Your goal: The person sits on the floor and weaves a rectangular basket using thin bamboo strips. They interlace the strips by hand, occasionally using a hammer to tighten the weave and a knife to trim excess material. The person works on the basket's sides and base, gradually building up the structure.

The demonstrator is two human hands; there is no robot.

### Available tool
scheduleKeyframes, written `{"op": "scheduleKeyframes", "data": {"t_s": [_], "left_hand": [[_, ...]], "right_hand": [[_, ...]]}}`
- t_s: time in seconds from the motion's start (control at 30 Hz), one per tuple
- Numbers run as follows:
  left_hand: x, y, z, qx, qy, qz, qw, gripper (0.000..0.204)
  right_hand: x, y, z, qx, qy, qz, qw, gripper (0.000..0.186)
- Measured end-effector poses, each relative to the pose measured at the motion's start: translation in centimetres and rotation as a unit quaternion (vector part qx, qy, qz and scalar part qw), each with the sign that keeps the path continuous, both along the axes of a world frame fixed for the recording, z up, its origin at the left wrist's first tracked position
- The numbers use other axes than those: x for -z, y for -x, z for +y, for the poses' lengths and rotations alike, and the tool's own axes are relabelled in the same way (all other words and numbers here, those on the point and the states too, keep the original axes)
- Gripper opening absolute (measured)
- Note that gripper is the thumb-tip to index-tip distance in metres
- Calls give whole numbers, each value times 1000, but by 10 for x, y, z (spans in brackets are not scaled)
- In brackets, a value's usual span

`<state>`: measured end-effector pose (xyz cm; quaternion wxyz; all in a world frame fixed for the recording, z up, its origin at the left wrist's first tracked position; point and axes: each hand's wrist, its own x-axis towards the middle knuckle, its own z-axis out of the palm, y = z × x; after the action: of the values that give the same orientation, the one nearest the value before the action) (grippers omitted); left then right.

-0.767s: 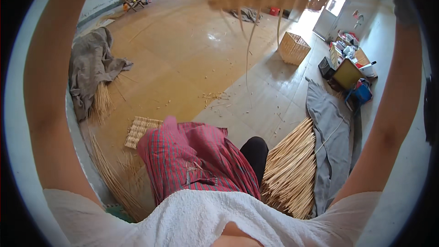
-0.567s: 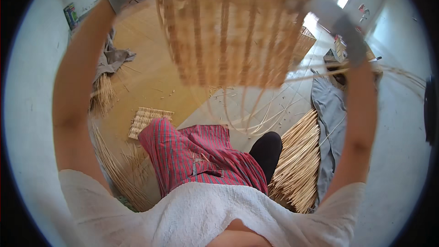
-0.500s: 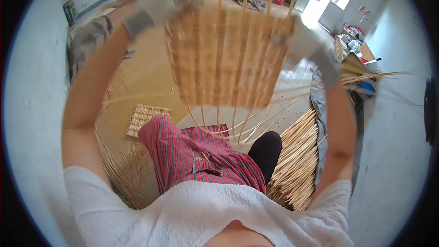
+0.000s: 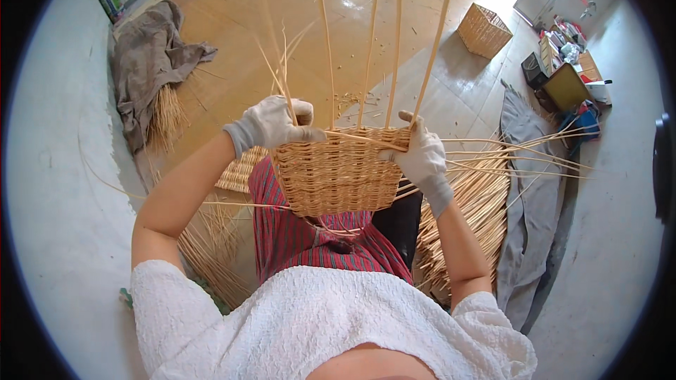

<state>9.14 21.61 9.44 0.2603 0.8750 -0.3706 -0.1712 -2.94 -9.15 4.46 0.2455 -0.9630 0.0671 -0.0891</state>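
A woven wicker panel (image 4: 339,177) stands tilted over my lap, with several tall bare stakes rising from its far edge. My left hand (image 4: 280,125), in a pale work glove, is closed on the panel's far left corner. Short loose strand ends (image 4: 283,74) stick up beside it. At the far right corner my right hand (image 4: 421,155), gloved too, grips the panel, its thumb on the near face and a finger by the rightmost stake (image 4: 438,35). One willow strand (image 4: 366,138) runs along the top edge between both hands.
Striped red cloth (image 4: 282,236) covers my lap. Another woven piece (image 4: 241,171) lies left of it. Bundled willow rods (image 4: 468,204) lie at right beside a grey cloth (image 4: 528,204). A woven basket (image 4: 484,30) stands farther back. Grey sacking (image 4: 151,56) lies by the left wall.
The panel has come down and nearer from its raised position, and both hands have lowered with it, still holding its upper corners. The woven basket behind has come into sight.
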Motion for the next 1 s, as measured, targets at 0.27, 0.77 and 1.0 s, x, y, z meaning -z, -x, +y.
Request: {"op": "scheduleKeyframes", "data": {"t_s": [0.27, 0.77, 1.0], "left_hand": [[15, 20, 17, 139, 181, -9, 974, 39], [15, 52, 9, -16, 151, 87, 985, 34], [-8, 53, -6, -66, 23, 66, 995, 49]], "right_hand": [[7, 16, -7, -28, 33, -85, 995, 80], [14, 82, 45, 33, -450, -80, 889, 33], [21, 50, 28, 80, -668, -100, 733, 32]]}}
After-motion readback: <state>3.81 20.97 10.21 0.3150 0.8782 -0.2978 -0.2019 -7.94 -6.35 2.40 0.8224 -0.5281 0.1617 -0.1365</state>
